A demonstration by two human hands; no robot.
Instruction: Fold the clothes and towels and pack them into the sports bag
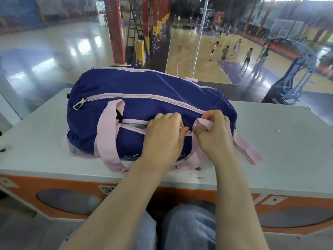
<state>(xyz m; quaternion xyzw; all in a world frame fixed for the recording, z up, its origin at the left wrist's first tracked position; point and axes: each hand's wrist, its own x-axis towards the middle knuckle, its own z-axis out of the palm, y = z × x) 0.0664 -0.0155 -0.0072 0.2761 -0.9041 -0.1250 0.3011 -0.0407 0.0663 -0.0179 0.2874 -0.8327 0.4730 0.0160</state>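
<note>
A navy blue sports bag [144,91] with pink straps and pink zip tapes lies full and rounded on the grey table [279,134]. Its top zip is shut, with a metal pull [79,104] at the left end. A lower side zip [133,126] stands partly open at its left part. My left hand [163,136] rests on that zip line, fingers pinched at the small zip pull. My right hand [213,131] pinches the pink strap [202,123] and bag fabric just right of it. No clothes or towels show outside the bag.
The table's front has an orange panel [54,184] with dark oval openings and a QR sticker. Beyond the table is a glass wall overlooking a basketball court with several players. My knees in light trousers [189,230] are under the table edge.
</note>
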